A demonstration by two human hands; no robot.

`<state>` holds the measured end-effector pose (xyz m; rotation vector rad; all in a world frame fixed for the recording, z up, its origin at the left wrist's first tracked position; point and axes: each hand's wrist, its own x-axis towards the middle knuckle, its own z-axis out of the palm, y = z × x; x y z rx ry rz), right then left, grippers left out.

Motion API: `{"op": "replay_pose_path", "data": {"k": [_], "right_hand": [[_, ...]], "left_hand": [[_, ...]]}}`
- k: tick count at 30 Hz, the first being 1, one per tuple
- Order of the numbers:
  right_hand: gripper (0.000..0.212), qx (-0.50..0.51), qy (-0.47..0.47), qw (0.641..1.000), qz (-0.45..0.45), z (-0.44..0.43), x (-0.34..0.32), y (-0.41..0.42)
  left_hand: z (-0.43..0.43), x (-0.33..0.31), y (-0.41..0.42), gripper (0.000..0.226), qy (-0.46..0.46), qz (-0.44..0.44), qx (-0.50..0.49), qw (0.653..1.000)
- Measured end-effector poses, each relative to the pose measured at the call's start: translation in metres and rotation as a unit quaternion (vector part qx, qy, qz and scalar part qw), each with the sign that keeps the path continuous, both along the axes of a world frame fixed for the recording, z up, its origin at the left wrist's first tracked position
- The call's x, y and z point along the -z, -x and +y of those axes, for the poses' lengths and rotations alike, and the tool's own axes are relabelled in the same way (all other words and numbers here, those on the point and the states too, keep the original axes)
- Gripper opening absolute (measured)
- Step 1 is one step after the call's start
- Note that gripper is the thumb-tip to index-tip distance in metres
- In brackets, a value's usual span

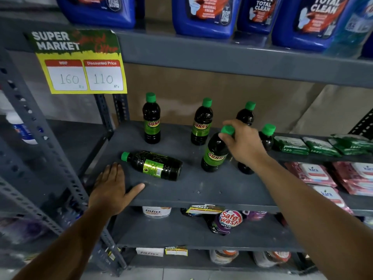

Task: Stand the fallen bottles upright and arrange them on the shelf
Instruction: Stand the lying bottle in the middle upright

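Several dark bottles with green caps are on the grey shelf (201, 190). One bottle (153, 165) lies on its side near the front left, cap pointing left. My right hand (244, 144) grips the neck and cap of a slightly tilted bottle (215, 154) at the middle. Upright bottles stand at the back left (151, 120), back middle (201, 123) and back right (246, 115). Another bottle (267, 136) stands partly hidden behind my right hand. My left hand (113, 188) rests flat and open on the shelf's front left edge, just left of the fallen bottle.
Green packets (292, 146) lie on the same shelf to the right. Blue detergent jugs (203, 17) fill the shelf above. A price sign (80, 63) hangs at the upper left. Pink wipe packs (314, 174) and pouches (228, 221) sit on lower shelves.
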<state>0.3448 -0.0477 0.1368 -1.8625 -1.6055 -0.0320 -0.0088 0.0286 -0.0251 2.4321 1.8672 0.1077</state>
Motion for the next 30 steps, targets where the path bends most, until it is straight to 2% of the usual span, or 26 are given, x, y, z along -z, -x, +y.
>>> {"op": "replay_pose_path", "data": {"k": [4, 8, 10, 15, 21, 23, 27, 30], "right_hand": [[0.046, 0.009, 0.039, 0.998, 0.039, 0.022, -0.003, 0.003], [0.091, 0.088, 0.048, 0.989, 0.105, 0.023, 0.019, 0.005], [0.094, 0.102, 0.025, 0.986, 0.126, 0.022, 0.03, 0.006], [0.082, 0.047, -0.01, 0.982, 0.182, 0.026, 0.042, 0.0], [0.122, 0.003, 0.04, 0.957, 0.288, 0.017, 0.079, -0.004], [0.116, 0.012, 0.06, 0.955, 0.29, 0.013, 0.101, -0.001], [0.088, 0.053, 0.067, 0.961, 0.264, 0.011, 0.132, 0.004], [0.085, 0.039, 0.062, 0.958, 0.277, 0.016, 0.135, 0.007]], "left_hand": [[-0.002, -0.001, 0.0, 0.128, 0.009, 0.003, -0.002, 1.0], [-0.004, 0.0, 0.001, 0.124, -0.016, -0.006, 0.004, 1.0], [-0.003, 0.0, 0.001, 0.123, -0.016, -0.014, 0.005, 1.0], [-0.001, 0.001, 0.002, 0.125, -0.01, -0.019, 0.007, 1.0], [-0.005, 0.001, 0.001, 0.124, -0.018, -0.031, 0.007, 0.999], [-0.003, 0.002, 0.0, 0.125, 0.003, -0.026, 0.001, 1.0], [0.0, 0.003, -0.001, 0.127, 0.01, -0.011, -0.007, 1.0], [0.002, 0.005, -0.001, 0.127, 0.009, -0.006, -0.009, 1.0]]}}
